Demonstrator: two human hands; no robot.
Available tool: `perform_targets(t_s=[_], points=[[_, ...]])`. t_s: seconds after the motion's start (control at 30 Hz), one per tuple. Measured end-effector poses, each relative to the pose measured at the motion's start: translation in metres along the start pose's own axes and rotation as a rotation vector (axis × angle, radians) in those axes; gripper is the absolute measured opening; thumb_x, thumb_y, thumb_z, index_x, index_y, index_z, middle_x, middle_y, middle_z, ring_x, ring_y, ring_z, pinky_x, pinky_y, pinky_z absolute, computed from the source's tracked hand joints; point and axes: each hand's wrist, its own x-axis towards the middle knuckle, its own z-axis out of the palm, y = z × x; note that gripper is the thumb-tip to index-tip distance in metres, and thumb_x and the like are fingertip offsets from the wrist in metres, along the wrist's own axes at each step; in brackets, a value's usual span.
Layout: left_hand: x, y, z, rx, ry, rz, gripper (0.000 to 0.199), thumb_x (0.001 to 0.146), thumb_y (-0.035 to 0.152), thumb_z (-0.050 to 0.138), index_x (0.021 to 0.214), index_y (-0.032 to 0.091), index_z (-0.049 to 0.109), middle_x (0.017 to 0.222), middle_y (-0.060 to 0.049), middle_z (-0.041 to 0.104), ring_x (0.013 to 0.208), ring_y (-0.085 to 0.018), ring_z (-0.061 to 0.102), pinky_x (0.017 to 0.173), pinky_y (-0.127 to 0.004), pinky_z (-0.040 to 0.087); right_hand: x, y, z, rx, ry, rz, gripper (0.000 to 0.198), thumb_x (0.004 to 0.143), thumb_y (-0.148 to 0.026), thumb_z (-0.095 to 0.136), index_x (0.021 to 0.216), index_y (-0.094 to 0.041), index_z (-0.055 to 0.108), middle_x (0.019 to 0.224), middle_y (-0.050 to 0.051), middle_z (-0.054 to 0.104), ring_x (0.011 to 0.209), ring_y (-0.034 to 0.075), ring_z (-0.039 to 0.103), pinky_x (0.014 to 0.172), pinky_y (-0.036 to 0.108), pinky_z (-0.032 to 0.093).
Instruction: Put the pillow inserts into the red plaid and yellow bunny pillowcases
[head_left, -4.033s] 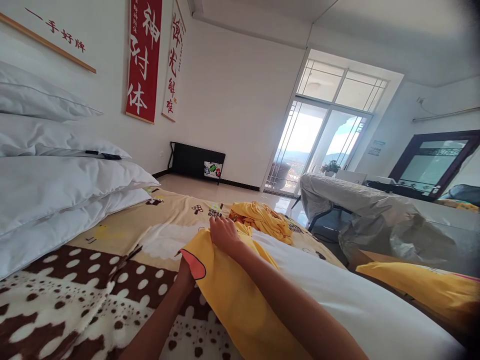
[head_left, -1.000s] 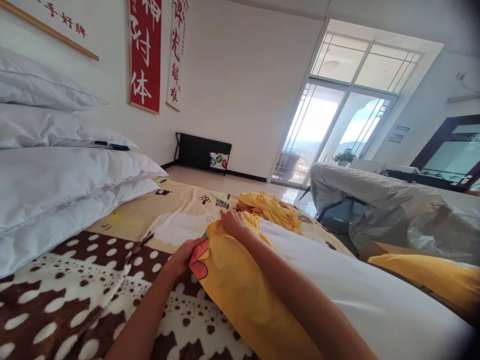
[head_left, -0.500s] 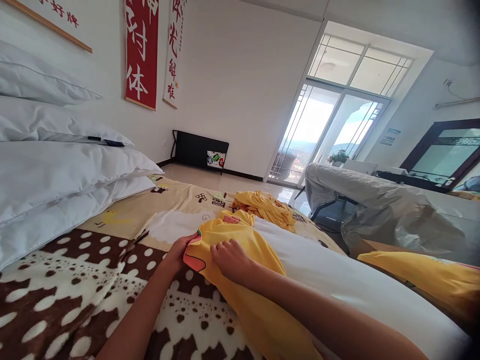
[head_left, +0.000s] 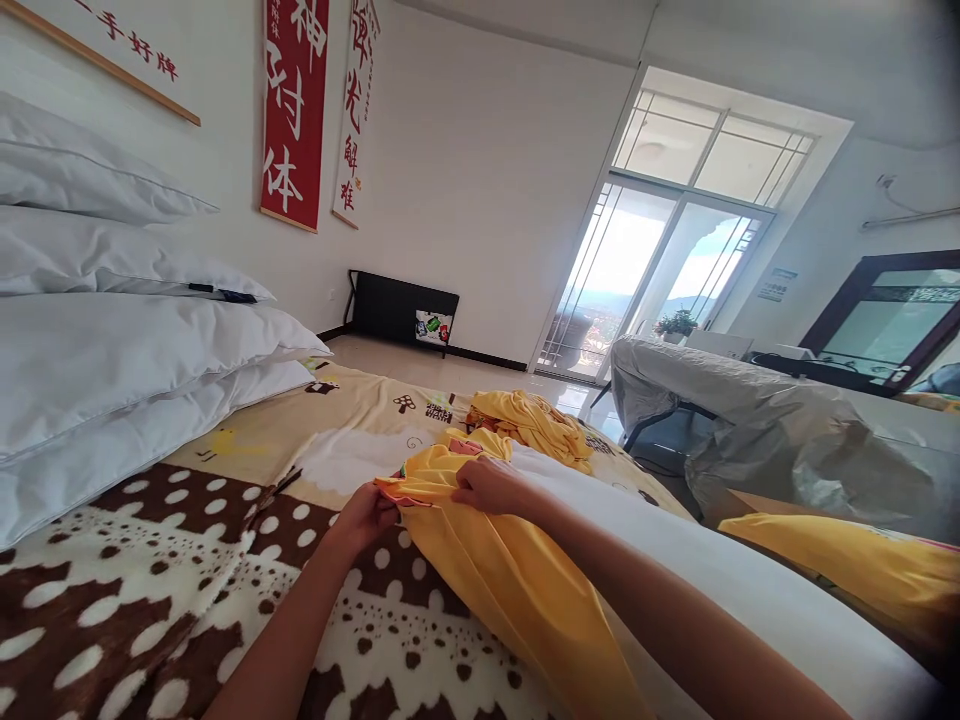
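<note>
Ungloved right grip (head_left: 496,487), slim bare forearms (head_left: 294,612)

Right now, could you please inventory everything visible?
Soft cloth: one, yellow, in both hands
Long smooth cushion: one, white, at cloth's right
Crumpled cloth heap: one, yellow, beyond hands
Fleecy patterned blanket: one, brown and cream, underneath
Plump fabric pillows: four, white, stacked left
Hanging scrolls: three, red or white, upper left
Rectangular panel: one, black, far end
Glazed door frames: two, pale ahead, dark right
Leafy plant: one, green, ahead
Plastic sheeting: count unclear, grey, right
Puffy bundle: one, yellow, lower right
Left hand: one, holding cloth
Right hand: one, gripping cloth
</note>
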Motion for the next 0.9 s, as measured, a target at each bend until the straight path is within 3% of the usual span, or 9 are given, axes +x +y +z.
perform_targets(t_s=[0.17, 0.4, 0.63, 0.77, 0.9], points=[[-0.002, -0.001, 0.008, 0.001, -0.014, 0.036, 0.013, 0.069, 0.012, 0.06, 0.081, 0.012, 0.062, 0.078, -0.005, 0.068, 0.065, -0.014, 0.063, 0.059, -0.023, 0.05, 0.012, -0.029, -0.005, 0.021, 0.106, -0.035, 0.029, 0.093, -0.026, 0.039, 0.086, -0.018, 0.066, 0.087, 0.005, 0.069, 0.078, 0.013, 0.06, 0.06, 0.023, 0.032], [0.002, -0.006, 0.003, 0.04, 0.015, 0.08, 0.004, 0.069, 0.016, 0.062, 0.07, 0.013, 0.06, 0.058, -0.001, 0.059, 0.055, -0.014, 0.057, 0.053, -0.023, 0.043, 0.027, -0.067, 0.007, 0.045, 0.132, -0.031, 0.031, 0.085, -0.035, 0.048, 0.085, -0.013, 0.069, 0.087, 0.013, 0.07, 0.072, 0.021, 0.064, 0.056, 0.026, 0.035], [0.003, -0.009, 0.003, 0.037, 0.037, 0.139, 0.004, 0.065, 0.015, 0.059, 0.065, 0.015, 0.056, 0.054, 0.003, 0.055, 0.044, -0.008, 0.045, 0.045, -0.02, 0.036, 0.032, -0.062, 0.021, 0.08, 0.164, -0.022, 0.024, 0.085, -0.026, 0.048, 0.083, -0.014, 0.067, 0.088, 0.01, 0.07, 0.075, 0.018, 0.064, 0.056, 0.026, 0.032], [0.002, -0.009, 0.007, 0.074, 0.037, 0.171, 0.006, 0.065, 0.019, 0.06, 0.065, 0.016, 0.055, 0.055, 0.001, 0.055, 0.049, -0.012, 0.05, 0.047, -0.023, 0.038, 0.031, -0.055, 0.023, 0.126, 0.187, -0.035, 0.02, 0.088, -0.029, 0.05, 0.084, -0.017, 0.065, 0.085, 0.004, 0.069, 0.075, 0.013, 0.06, 0.058, 0.023, 0.032], [-0.003, -0.006, 0.01, 0.128, 0.065, 0.236, 0.014, 0.067, 0.026, 0.065, 0.063, 0.017, 0.055, 0.054, 0.0, 0.054, 0.055, -0.015, 0.052, 0.051, -0.025, 0.041, 0.024, -0.059, 0.023, 0.116, 0.2, -0.075, 0.021, 0.089, -0.03, 0.048, 0.085, -0.017, 0.064, 0.087, 0.004, 0.069, 0.075, 0.013, 0.06, 0.059, 0.023, 0.033]])
